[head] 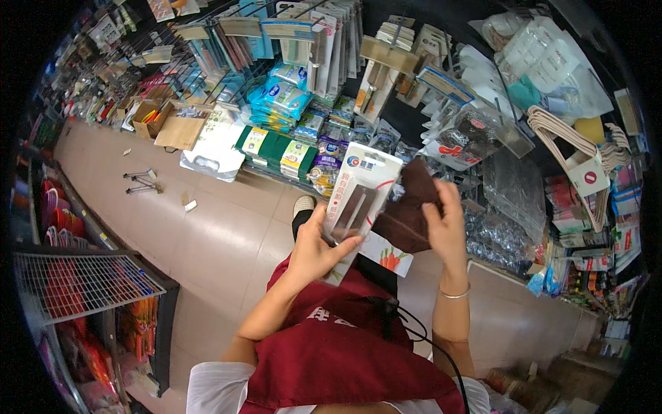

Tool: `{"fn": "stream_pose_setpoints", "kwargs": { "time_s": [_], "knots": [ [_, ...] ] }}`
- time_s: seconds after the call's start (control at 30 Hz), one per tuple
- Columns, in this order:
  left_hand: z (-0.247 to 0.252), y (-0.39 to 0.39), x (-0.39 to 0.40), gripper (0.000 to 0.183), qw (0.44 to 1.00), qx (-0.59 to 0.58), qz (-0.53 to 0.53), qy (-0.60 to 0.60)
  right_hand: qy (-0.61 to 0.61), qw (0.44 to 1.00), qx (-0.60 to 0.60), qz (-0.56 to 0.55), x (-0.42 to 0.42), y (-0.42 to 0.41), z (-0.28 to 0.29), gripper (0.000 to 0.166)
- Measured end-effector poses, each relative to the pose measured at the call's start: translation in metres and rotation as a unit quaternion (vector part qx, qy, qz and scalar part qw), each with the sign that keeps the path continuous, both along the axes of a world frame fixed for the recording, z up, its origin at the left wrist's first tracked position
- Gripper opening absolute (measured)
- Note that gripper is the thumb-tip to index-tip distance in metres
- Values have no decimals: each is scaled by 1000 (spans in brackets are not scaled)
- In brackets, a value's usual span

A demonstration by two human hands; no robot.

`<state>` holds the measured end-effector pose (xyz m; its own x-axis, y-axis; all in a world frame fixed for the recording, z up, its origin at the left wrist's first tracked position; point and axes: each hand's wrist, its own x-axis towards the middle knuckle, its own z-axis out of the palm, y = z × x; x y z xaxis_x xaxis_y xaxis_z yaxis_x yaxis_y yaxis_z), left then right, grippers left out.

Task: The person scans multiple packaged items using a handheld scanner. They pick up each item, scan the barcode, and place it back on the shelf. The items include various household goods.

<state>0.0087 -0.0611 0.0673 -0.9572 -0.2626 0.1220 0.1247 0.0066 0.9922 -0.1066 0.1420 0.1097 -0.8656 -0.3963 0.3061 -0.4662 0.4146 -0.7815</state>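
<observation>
My left hand (319, 246) grips a carded blister pack (362, 191) with a long tool under clear plastic; the tool's exact kind is hard to tell. Behind it, a second card printed with carrots (389, 256) sticks out at the lower right. A dark brown cloth (408, 212) is pinched in my right hand (449, 222), just right of the pack. The cloth's left edge is partly hidden behind the pack. Both hands are in front of my red apron (346, 357), above the floor.
Ahead runs a shelf with hanging carded tools (373, 93), blue wipe packs (282, 95) and green scouring pads (274, 150). Cutting boards (214, 145) lean at its left. Metal hooks (142, 181) lie on the tiled floor (222, 222). A wire rack (93, 284) stands left; beige hangers (563, 150) hang right.
</observation>
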Motion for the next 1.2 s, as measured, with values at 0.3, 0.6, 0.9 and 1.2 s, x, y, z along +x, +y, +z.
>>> {"fn": "stream_pose_setpoints", "kwargs": {
  "time_s": [0.3, 0.6, 0.9, 1.2],
  "knots": [
    [-6, 12, 14, 58, 988, -8, -127, -85, 10, 984, 38, 171, -2, -10, 43, 33],
    [2, 5, 14, 46, 965, 183, -183, -39, -122, 975, -175, 59, 18, -1, 10, 36],
    [10, 23, 7, 32, 992, 92, -84, 6, 182, 971, 100, 115, 55, -34, 47, 32],
    [27, 8, 5, 31, 984, 176, -2, 27, 61, 979, 182, 71, 12, -11, 14, 23]
  ]
}}
